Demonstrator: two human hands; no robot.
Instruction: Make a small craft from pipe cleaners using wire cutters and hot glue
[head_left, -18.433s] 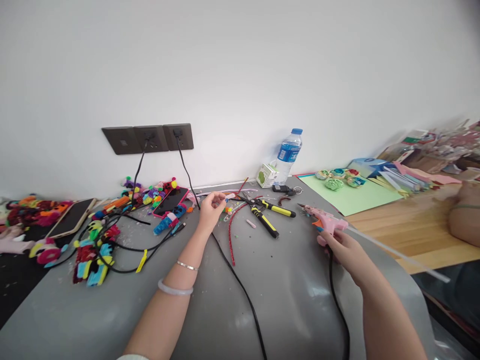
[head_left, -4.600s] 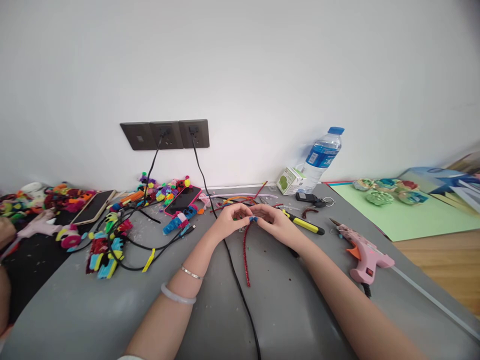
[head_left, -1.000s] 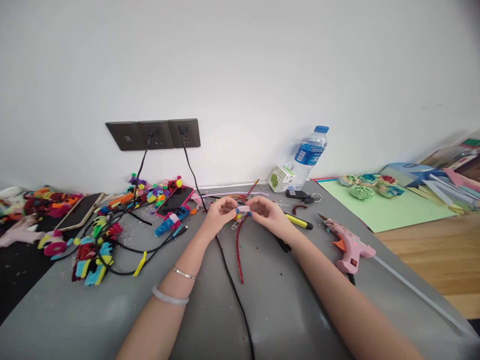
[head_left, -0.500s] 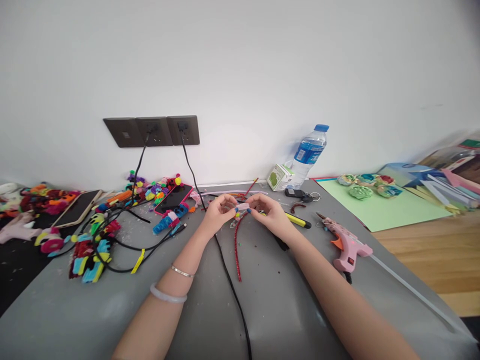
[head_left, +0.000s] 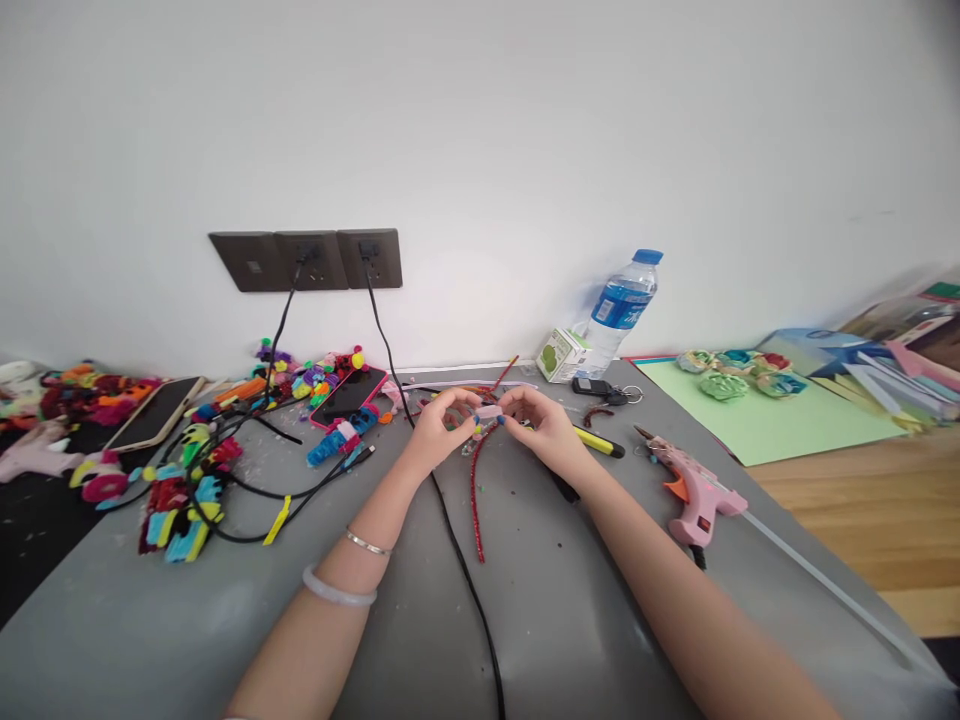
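My left hand point(head_left: 439, 425) and my right hand point(head_left: 541, 425) meet above the grey table point(head_left: 562, 600), fingers pinched on a small pink piece point(head_left: 487, 411) held between them. Small coloured bits sit just under the piece. Below the hands a red pipe cleaner point(head_left: 474, 500) lies on the table, running toward me. My left wrist wears a thin bracelet and a pale bangle.
A pink glue gun point(head_left: 694, 490) rests right of my right arm, yellow-handled pliers point(head_left: 596, 442) behind my right hand. A black cable point(head_left: 465, 580) runs from the wall sockets point(head_left: 307, 258) under my hands. Phones, coloured craft pieces, a water bottle point(head_left: 622, 305) and green paper point(head_left: 772, 420) surround.
Both hands keep pinching the small pink piece in nearly the same spot; the fingers shift slightly. The view has moved a little.
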